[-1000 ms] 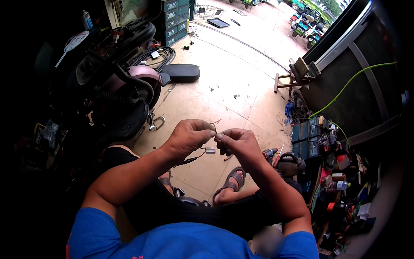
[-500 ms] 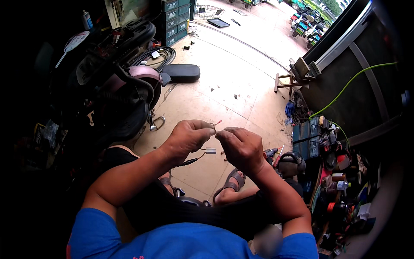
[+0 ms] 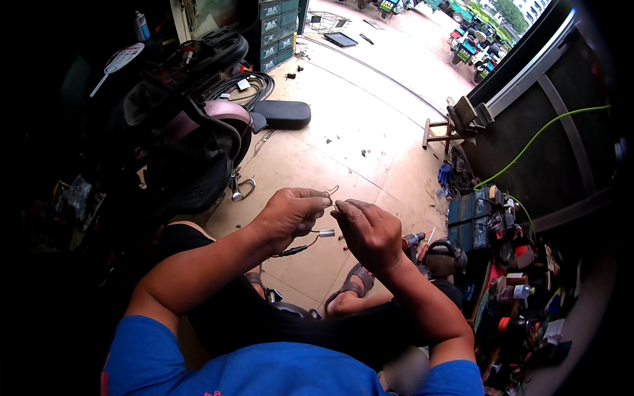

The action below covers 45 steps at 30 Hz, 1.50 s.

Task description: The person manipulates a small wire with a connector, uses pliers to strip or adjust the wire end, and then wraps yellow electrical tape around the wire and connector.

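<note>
My left hand (image 3: 290, 216) is closed in a pinch on a thin wire (image 3: 335, 189), whose loose end curves up past the fingertips. Below that hand hang more leads, with a small whitish connector (image 3: 327, 233) and a black sleeved section (image 3: 291, 251). Fingertips pressed together, my right hand (image 3: 371, 231) sits just right of the left one, a narrow gap between them. Whatever it pinches is too small or too hidden to make out.
A scooter (image 3: 224, 122) with a pink panel stands at left, a black padded seat (image 3: 282, 115) beside it. To the right are a wooden stool (image 3: 456, 125), a dark green battery (image 3: 469, 218), a drill (image 3: 414, 239) and cluttered tools. Green crates (image 3: 271, 39) are stacked at the back.
My hands have drawn slightly apart at the fingertips. The wire's end, earlier showing a red tip, now looks pale and curved. The whole view has shifted a little.
</note>
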Motion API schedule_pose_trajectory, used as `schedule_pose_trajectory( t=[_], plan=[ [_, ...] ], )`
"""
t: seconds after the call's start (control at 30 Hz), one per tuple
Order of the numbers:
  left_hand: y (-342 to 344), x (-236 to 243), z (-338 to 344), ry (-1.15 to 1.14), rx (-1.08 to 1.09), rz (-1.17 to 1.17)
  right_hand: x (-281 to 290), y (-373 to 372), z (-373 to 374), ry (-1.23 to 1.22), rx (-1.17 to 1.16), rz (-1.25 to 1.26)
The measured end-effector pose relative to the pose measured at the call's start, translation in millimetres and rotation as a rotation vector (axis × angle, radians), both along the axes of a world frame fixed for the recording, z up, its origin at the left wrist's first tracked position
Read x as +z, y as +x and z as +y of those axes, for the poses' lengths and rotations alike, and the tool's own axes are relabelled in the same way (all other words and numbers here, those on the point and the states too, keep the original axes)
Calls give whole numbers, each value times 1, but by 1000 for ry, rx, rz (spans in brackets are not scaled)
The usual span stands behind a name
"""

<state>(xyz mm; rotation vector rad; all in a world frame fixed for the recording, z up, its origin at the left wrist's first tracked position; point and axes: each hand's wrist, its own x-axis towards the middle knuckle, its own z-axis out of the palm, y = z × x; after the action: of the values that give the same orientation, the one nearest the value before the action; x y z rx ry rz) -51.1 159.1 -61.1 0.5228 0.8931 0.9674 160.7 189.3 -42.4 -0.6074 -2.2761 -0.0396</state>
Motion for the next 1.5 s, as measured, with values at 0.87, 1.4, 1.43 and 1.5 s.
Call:
schedule_pose_trajectory(
  t=[0.87,1.4,1.43,1.5],
  plan=[
    [3,8,2,43,-49,-11,4,0,1,-556,13,200],
    [-2,1,2,-35,-93,-141,2,6,0,-58,-49,95],
    [-1,2,2,-40,-102,-142,1,4,1,-7,-31,71],
    [1,4,1,-38,-88,-141,2,4,2,39,-20,25]
  ],
)
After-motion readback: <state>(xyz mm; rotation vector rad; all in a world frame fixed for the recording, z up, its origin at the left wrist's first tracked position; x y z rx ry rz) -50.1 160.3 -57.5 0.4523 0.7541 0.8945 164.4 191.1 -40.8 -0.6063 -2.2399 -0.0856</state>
